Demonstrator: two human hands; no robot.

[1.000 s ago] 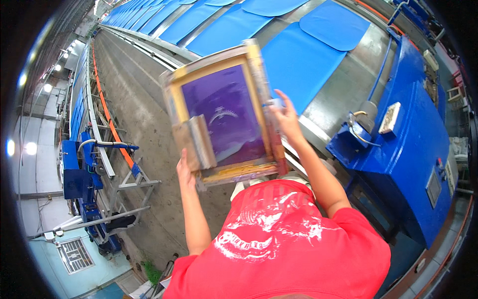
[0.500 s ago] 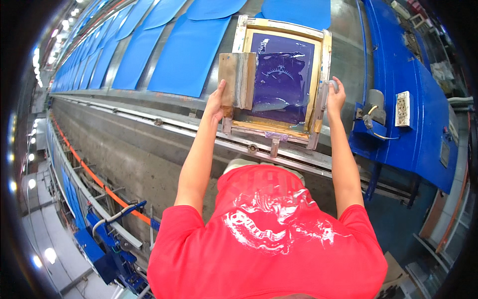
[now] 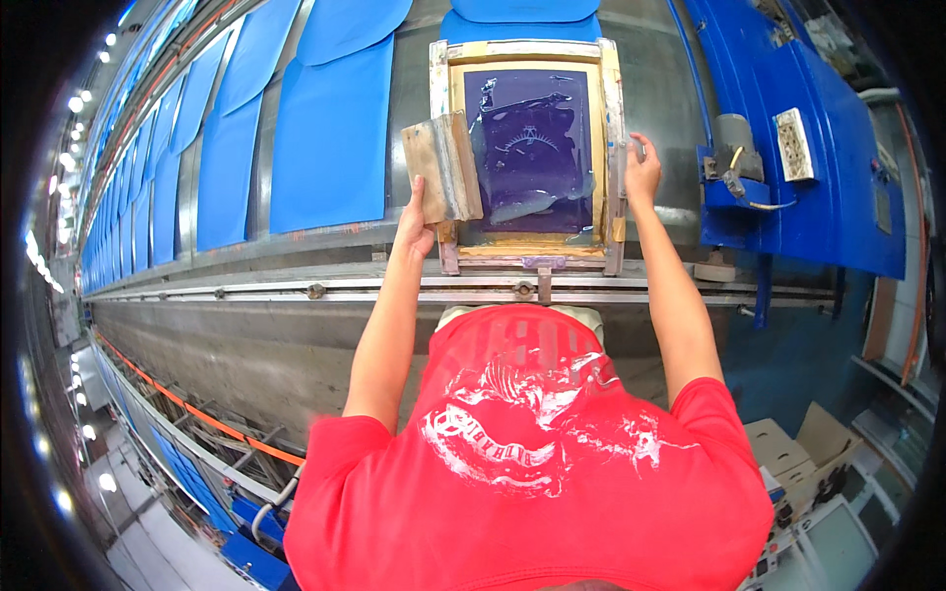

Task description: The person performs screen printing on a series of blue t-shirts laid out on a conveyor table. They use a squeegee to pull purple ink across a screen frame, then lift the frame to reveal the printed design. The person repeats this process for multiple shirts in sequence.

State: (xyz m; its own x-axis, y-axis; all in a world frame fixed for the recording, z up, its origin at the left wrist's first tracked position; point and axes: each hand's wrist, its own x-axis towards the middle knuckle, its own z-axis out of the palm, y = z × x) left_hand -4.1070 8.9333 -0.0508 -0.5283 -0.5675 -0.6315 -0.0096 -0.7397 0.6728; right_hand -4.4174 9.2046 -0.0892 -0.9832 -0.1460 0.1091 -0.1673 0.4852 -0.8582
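My left hand (image 3: 416, 227) grips a wide wooden-handled squeegee (image 3: 439, 169), tilted over the left side of a screen-printing frame (image 3: 612, 108). Inside this frame, dark purple ink lies over the mesh (image 3: 532, 187), which shows a pale curved design in the middle. My right hand (image 3: 642, 175) is at the frame's right edge, fingers curled round a small pale grip there. Part of that grip is hidden by the fingers. The squeegee covers some of the frame's left rail.
Blue sheets (image 3: 330, 148) lie in rows along the long table, left of and beyond the frame. A metal rail (image 3: 374, 291) runs along the near edge. On the right stands a blue machine (image 3: 828, 148) with a motor and a white socket strip (image 3: 793, 145). Cardboard boxes (image 3: 788, 448) sit lower right.
My view has turned, so the table edge now runs nearly level and the frame appears further left. The squeegee is more tilted. Both hands keep their hold.
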